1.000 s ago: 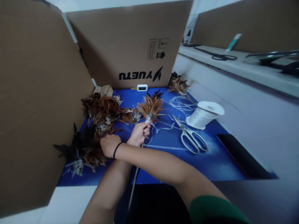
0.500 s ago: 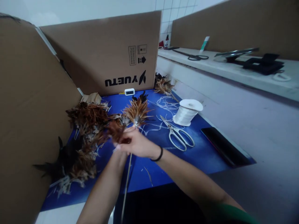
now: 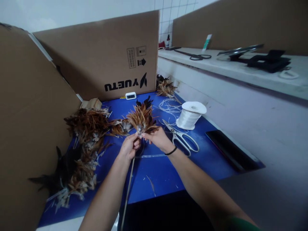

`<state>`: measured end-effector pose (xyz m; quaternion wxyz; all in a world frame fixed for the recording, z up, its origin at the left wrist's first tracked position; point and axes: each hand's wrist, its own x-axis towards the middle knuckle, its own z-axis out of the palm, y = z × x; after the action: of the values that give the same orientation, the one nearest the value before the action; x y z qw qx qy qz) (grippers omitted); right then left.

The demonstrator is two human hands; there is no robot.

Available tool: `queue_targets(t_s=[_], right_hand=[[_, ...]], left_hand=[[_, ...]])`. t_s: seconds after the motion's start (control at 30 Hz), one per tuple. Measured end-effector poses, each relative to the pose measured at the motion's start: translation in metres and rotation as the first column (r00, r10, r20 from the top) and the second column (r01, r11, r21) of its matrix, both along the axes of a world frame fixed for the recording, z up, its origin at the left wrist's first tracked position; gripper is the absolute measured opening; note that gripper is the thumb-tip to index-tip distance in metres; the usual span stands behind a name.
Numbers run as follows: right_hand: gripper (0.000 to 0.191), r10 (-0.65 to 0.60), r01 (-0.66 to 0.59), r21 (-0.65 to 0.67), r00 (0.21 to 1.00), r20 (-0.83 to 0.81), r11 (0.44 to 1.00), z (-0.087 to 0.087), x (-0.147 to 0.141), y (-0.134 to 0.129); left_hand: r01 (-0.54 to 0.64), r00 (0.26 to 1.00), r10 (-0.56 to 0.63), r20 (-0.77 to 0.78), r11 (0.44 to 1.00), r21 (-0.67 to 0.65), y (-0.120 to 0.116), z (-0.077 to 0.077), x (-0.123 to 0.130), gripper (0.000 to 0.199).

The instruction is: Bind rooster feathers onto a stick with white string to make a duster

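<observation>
I have the left hand (image 3: 131, 146) wrapped around a thin stick (image 3: 130, 181), which runs down toward 6 o'clock. At the top of it, just at 12 o'clock from the hands, is a brown feather bunch (image 3: 141, 117) — and the right hand (image 3: 158, 138) pinches its pale bottom between thumb and finger. I see a big feather pile (image 3: 89, 123) at 9 o'clock, scissors (image 3: 175, 131) at 3 o'clock by the right hand, and a white spool (image 3: 190, 118) at 2 o'clock — all on the blue table (image 3: 163, 173).

Thin stick (image 3: 128, 189) partly behind left hand (image 3: 130, 147), lower end beyond bottom edge
</observation>
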<state>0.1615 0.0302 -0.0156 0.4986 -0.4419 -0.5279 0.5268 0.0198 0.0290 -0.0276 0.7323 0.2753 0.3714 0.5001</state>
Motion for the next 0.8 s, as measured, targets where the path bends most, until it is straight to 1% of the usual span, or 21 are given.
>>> queue_targets(t_s=[0.13,0.2,0.33,0.4,0.5,0.57,0.7,0.8], right_hand=[[0.020,-0.032,0.026,0.051,0.992,0.124,0.998,-0.004,0.003,0.002],[0.018,-0.041,0.028,0.093,0.990,0.134,0.995,-0.005,0.004,0.003],[0.014,-0.022,0.012,0.127,0.997,0.077,0.992,-0.011,0.004,0.007],[0.016,-0.032,0.016,0.146,0.994,0.109,0.989,-0.016,0.005,0.010],[0.019,-0.090,0.054,0.179,0.975,0.201,0.982,-0.021,0.007,0.014],[0.018,-0.126,0.075,0.200,0.958,0.257,0.977,-0.019,0.008,0.013],[0.016,-0.165,0.085,0.221,0.913,0.374,0.972,-0.008,0.009,0.008],[0.016,-0.184,0.092,0.240,0.898,0.399,0.966,-0.003,0.007,0.006]], left_hand=[[0.022,0.999,-0.022,-0.048,1.000,0.003,0.000,-0.003,0.001,0.018],[0.028,0.997,-0.027,-0.072,1.000,0.013,0.000,-0.003,0.002,0.019],[0.035,0.994,-0.032,-0.108,0.999,0.020,-0.002,-0.003,0.002,0.024],[0.040,0.992,-0.038,-0.119,0.999,0.014,-0.002,-0.002,0.002,0.025],[0.060,0.991,-0.058,-0.122,0.998,0.009,-0.003,-0.001,0.001,0.026],[0.072,0.989,-0.070,-0.127,0.997,0.013,-0.003,0.000,0.002,0.026],[0.081,0.988,-0.077,-0.136,0.996,0.024,-0.005,0.002,0.003,0.026],[0.091,0.985,-0.086,-0.148,0.995,0.029,-0.005,0.002,0.004,0.024]])
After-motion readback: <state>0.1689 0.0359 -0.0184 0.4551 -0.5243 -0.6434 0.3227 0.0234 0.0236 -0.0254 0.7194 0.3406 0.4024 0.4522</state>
